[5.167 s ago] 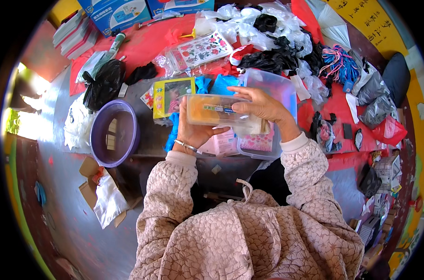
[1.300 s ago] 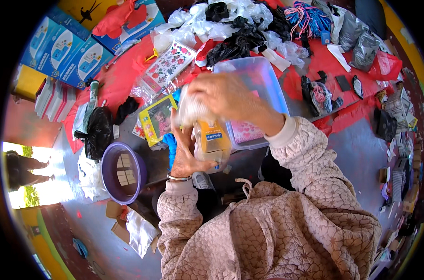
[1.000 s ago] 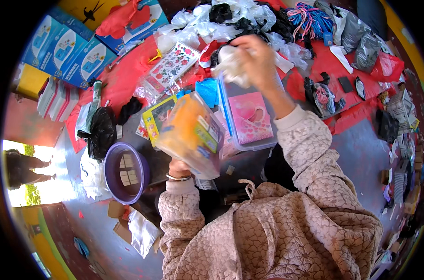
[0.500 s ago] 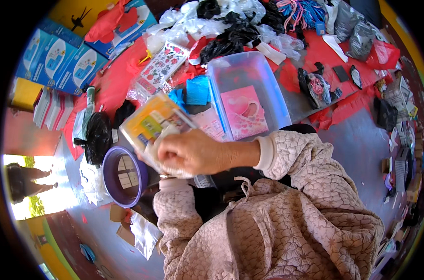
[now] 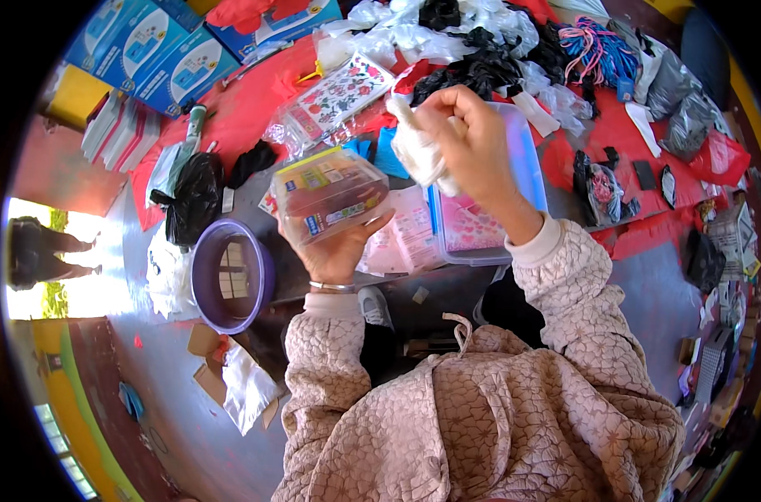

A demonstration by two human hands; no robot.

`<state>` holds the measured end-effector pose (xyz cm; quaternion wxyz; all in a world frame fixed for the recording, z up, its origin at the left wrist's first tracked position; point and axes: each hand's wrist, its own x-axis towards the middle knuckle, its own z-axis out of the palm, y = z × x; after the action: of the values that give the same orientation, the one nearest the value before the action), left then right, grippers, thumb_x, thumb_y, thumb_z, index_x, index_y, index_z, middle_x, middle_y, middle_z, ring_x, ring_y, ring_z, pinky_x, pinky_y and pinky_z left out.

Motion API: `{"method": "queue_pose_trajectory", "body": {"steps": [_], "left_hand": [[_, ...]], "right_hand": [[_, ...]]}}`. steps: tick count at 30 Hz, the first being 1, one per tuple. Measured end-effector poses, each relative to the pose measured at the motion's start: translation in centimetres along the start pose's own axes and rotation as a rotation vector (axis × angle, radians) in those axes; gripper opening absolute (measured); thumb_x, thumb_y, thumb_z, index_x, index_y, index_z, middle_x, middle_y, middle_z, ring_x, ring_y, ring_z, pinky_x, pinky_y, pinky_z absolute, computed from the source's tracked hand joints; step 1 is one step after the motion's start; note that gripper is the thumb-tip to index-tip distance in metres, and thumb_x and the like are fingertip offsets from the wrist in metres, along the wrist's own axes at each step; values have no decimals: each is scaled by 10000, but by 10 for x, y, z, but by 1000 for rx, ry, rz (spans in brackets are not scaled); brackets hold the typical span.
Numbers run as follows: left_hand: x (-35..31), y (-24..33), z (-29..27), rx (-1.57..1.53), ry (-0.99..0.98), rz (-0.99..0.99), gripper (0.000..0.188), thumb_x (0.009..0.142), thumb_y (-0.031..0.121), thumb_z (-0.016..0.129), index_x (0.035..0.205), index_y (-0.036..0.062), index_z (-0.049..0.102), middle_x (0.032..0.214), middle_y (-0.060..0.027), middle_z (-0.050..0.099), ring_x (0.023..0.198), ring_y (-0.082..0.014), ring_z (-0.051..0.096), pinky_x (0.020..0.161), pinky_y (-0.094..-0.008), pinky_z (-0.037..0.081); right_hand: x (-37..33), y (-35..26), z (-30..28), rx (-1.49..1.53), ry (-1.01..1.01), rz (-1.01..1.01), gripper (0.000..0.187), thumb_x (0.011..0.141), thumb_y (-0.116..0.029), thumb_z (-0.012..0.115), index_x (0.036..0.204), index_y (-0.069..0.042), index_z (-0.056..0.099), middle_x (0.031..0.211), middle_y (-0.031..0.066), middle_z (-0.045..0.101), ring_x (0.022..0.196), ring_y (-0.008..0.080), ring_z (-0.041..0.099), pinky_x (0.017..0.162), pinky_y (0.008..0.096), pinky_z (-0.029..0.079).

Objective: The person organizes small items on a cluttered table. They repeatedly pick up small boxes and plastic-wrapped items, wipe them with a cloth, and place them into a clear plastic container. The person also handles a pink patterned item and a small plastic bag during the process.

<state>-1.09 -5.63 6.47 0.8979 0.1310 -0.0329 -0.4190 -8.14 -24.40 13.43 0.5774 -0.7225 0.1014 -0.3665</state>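
My left hand (image 5: 339, 253) grips a see-through plastic box (image 5: 323, 194) from below, its fingers partly hidden behind it. Yellow edging and coloured printed labels show on the box, which is tilted over the near edge of the table. Up to its right, my right hand (image 5: 474, 149) pinches a crumpled white cloth (image 5: 419, 156), apart from the box. Below that hand stands a clear plastic bin (image 5: 531, 159) with a pink heart-patterned sheet (image 5: 474, 227) in it. More pink printed sheets (image 5: 401, 230) lie between the box and the bin.
A purple basin (image 5: 267, 272) with water stands at the left. Black bags (image 5: 195, 201), a rose-patterned packet (image 5: 347, 92) and heaped plastic bags (image 5: 481, 67) cover much of the red-sheeted table. Blue cartons (image 5: 146, 54) are stacked far left; an opened cardboard box (image 5: 209, 364) lies on the floor.
My right hand, with the cloth, has lifted off the box and moved up and right. The box has shifted right and tilted, uncovering my left hand beneath it.
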Motion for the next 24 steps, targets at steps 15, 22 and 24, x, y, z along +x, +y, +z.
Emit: {"method": "queue_pose_trajectory", "body": {"steps": [15, 22, 24], "left_hand": [[4, 18, -54, 66, -289, 99, 488, 897, 330, 354, 1309, 77, 283, 1332, -137, 315, 1200, -276, 351, 1010, -441, 296], [-5, 2, -46, 68, -85, -65, 433, 929, 295, 312, 1302, 78, 267, 1311, -128, 337, 1191, -250, 357, 998, -406, 320], [-8, -6, -56, 315, -69, -30, 426, 928, 299, 322, 1292, 81, 282, 1299, -121, 355, 1175, -248, 372, 988, -405, 330]], "right_hand": [[3, 62, -7, -437, -175, -104, 163, 738, -219, 606, 790, -69, 567, 723, 58, 562, 594, 178, 582, 528, 275, 486], [10, 45, -1, 644, -340, 833, 484, 807, -463, 543, 936, 2, 568, 785, 97, 596, 659, 181, 593, 603, 307, 499], [-1, 45, 5, 604, -524, 943, 575, 801, -555, 488, 928, 0, 568, 831, 106, 602, 706, 168, 600, 620, 292, 499]]}}
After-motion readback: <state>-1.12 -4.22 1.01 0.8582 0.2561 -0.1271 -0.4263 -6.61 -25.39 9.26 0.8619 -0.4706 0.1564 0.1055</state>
